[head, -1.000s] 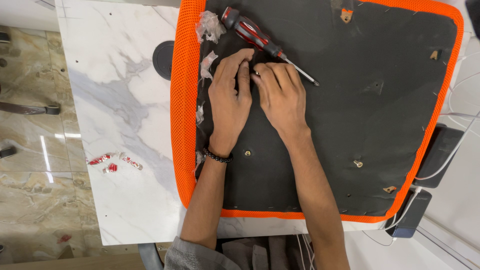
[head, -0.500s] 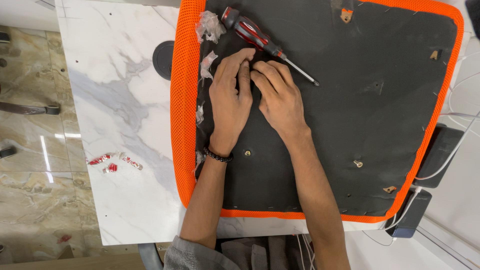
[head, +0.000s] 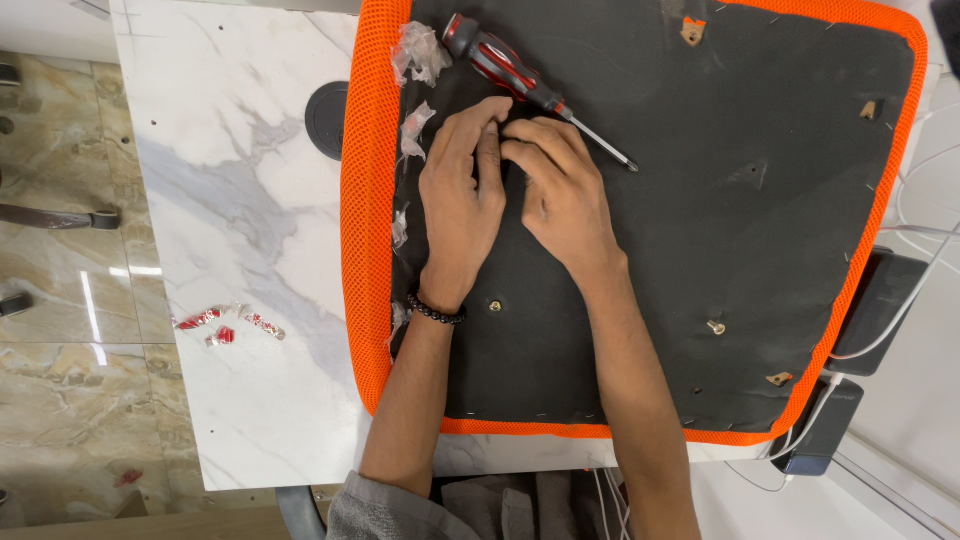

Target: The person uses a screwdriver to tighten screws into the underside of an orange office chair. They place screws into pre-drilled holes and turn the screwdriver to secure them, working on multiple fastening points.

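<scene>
Upturned seat cushion (head: 700,230), black underside with orange mesh border, lies on the marble table (head: 240,240). Left hand (head: 460,200) and right hand (head: 560,190) press on it, fingertips curled together; anything pinched is hidden. Red-and-black screwdriver (head: 520,80) lies just beyond; plastic scraps (head: 418,52) line the edge.

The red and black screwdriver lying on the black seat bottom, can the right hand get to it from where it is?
Probably yes. The red and black screwdriver lies loose on the black seat bottom, just beyond the right hand fingertips, and nothing sits between them. The left hand rests beside it, not in the way.
</scene>
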